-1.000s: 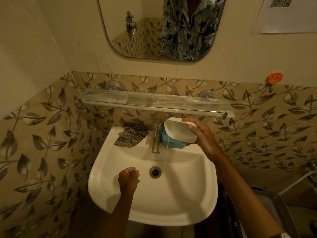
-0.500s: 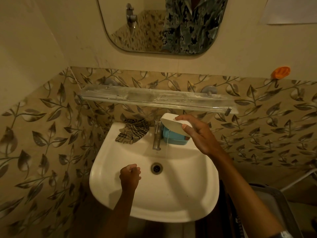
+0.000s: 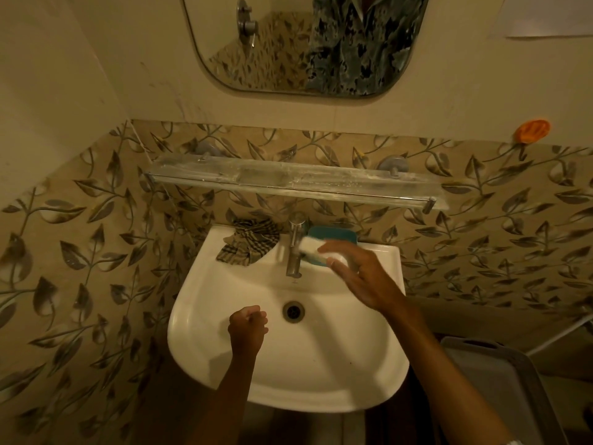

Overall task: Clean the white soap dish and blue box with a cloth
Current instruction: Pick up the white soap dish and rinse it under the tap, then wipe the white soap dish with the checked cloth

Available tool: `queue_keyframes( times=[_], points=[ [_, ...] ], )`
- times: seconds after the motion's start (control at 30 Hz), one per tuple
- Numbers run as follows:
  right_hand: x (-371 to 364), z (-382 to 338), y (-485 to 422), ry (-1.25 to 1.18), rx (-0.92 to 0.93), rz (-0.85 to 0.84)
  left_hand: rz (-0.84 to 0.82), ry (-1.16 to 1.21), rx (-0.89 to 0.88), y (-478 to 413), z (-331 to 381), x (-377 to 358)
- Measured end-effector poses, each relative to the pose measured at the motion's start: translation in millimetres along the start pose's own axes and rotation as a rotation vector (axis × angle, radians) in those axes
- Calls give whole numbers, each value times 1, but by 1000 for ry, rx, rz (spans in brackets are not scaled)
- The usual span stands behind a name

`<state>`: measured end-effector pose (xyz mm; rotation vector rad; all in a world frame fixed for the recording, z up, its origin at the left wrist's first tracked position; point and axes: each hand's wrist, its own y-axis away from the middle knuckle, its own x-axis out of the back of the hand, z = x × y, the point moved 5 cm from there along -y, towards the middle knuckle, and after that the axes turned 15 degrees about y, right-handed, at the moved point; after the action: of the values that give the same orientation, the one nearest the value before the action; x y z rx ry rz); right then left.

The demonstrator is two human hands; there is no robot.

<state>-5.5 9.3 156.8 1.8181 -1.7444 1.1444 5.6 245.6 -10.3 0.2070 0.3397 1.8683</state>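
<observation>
The room is dim, all warm yellow. The white sink (image 3: 321, 399) is the brightest thing here. Soft shadows fall left of the tap (image 3: 293, 252) and the left hand (image 3: 247, 329). The right hand (image 3: 362, 277) and the white soap dish (image 3: 313, 247) are smeared by motion. The shelf (image 3: 288, 181) bows, and the corners darken.

1. White sink (image 3: 224, 364) against the leaf-patterned tiles (image 3: 80, 252).
2. Tap (image 3: 295, 252) at the sink's back rim.
3. Drain (image 3: 293, 311) in the sink's bowl.
4. Glass shelf (image 3: 288, 181) above the sink.
5. Mirror (image 3: 272, 43) higher up.
6. Grey tub (image 3: 500, 380) right of the sink.
</observation>
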Motion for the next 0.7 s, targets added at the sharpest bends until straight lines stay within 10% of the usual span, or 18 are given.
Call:
queue_keyframes(
  times=[0.7],
  points=[
    [-58,59,32,-71,-265,-100,-32,-216,-89,-37,10,-16]
  ],
)
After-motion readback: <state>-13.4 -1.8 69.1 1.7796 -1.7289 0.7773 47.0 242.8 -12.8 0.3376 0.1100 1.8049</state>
